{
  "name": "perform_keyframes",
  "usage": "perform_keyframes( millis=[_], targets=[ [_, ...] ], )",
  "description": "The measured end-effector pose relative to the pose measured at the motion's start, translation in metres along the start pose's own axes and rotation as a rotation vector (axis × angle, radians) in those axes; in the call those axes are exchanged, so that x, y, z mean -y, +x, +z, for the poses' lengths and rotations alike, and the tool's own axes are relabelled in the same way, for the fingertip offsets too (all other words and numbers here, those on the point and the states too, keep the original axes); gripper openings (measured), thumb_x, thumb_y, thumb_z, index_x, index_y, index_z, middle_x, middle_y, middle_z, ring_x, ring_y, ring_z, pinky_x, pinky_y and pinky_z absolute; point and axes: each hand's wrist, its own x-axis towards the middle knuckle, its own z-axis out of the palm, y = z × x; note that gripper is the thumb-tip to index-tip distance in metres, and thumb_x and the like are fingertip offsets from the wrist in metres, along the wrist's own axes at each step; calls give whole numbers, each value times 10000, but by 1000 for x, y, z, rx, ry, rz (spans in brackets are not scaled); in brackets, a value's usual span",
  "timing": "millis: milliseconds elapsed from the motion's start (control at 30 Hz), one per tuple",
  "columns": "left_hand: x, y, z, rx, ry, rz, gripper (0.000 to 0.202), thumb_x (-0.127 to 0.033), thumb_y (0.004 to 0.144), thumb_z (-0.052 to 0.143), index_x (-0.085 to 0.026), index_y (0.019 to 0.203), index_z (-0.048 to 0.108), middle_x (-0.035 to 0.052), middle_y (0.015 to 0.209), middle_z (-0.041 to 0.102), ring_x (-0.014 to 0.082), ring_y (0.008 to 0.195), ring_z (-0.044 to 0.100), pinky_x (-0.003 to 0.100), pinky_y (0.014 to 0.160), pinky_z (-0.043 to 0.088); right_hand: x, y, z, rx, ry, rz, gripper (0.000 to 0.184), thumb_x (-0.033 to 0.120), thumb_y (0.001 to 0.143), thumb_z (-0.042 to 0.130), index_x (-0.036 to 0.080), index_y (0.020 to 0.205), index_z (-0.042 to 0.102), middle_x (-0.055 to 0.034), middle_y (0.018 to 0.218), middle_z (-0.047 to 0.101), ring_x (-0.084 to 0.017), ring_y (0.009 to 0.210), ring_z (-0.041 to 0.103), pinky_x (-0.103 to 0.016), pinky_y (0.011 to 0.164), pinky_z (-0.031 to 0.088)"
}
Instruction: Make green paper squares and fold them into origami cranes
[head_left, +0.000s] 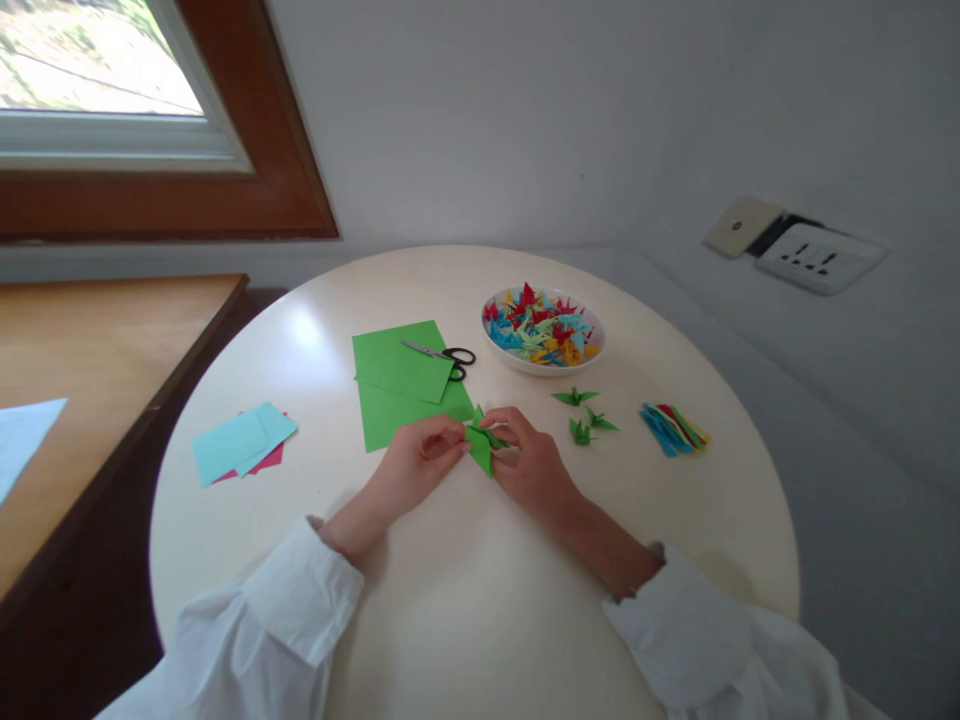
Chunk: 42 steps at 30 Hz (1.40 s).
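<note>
Between my two hands is a partly folded green paper crane (480, 449), held just above the near middle of the white round table (465, 620). My left hand (415, 458) pinches its left side between thumb and fingers. From the right, my right hand (529, 458) grips the crane with its fingers curled around the folds, which hide some of the paper. Three finished green paper cranes (575, 397) rest on the table to the right of my right hand. Green paper sheets (405, 345) lie beyond my left hand, with black-handled scissors (457, 355) on them.
A white bowl (544, 371) full of colourful paper cranes stands at the back. Colourful paper strips (671, 430) lie at the right. Light blue and red paper pieces (244, 440) lie at the left. A wooden desk (90, 340) stands left of the table, and walls rise behind and right.
</note>
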Motion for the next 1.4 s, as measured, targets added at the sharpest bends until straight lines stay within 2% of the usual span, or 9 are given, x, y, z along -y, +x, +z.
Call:
perform_keyframes(
  millis=[200, 367, 600, 767, 1067, 1400],
  targets=[
    [0, -1, 1, 1, -13, -28, 78, -234, 765, 581, -166, 728, 570, 15, 693, 629, 131, 660, 593, 225, 614, 469, 2, 0, 0, 20, 25, -27, 270, 109, 707, 522, 223, 951, 531, -11, 787, 718, -149, 677, 678, -216, 595, 491],
    [-2, -1, 1, -79, 25, -30, 79, -232, 753, 578, -169, 716, 548, 13, 668, 598, 122, 634, 566, 226, 613, 459, 1, -1, 0, 67, 86, -37, 401, 65, 712, 488, 204, 1087, 510, -18, 792, 696, -138, 709, 666, -218, 635, 499],
    [-4, 0, 0, -131, 60, -37, 79, -234, 736, 587, -172, 708, 547, 14, 672, 597, 128, 651, 570, 229, 619, 456, -1, -3, 5, 119, 167, -1, 484, 205, 764, 598, 222, 1225, 450, -31, 898, 673, -135, 788, 649, -229, 700, 513],
    [-4, 0, 0, -150, 98, -13, 59, -222, 741, 573, -170, 722, 553, 19, 688, 612, 128, 655, 579, 234, 632, 457, -6, -3, 8, 121, 253, -5, 438, 237, 825, 547, 215, 1245, 426, -24, 850, 675, -128, 738, 643, -240, 703, 511],
    [-2, 0, 0, -176, 131, 12, 52, -209, 747, 572, -173, 716, 550, 15, 684, 605, 128, 656, 571, 232, 626, 457, -10, -1, 10, 67, 234, 2, 416, 228, 825, 552, 218, 1234, 472, -27, 835, 707, -157, 754, 676, -269, 694, 535],
    [-6, -1, -2, -133, 145, 16, 77, -218, 786, 534, -181, 722, 511, 2, 655, 551, 120, 616, 512, 224, 564, 405, -10, -1, 10, 89, 373, 61, 400, 233, 828, 548, 210, 1220, 472, -37, 834, 714, -171, 787, 697, -311, 740, 536]
  ],
)
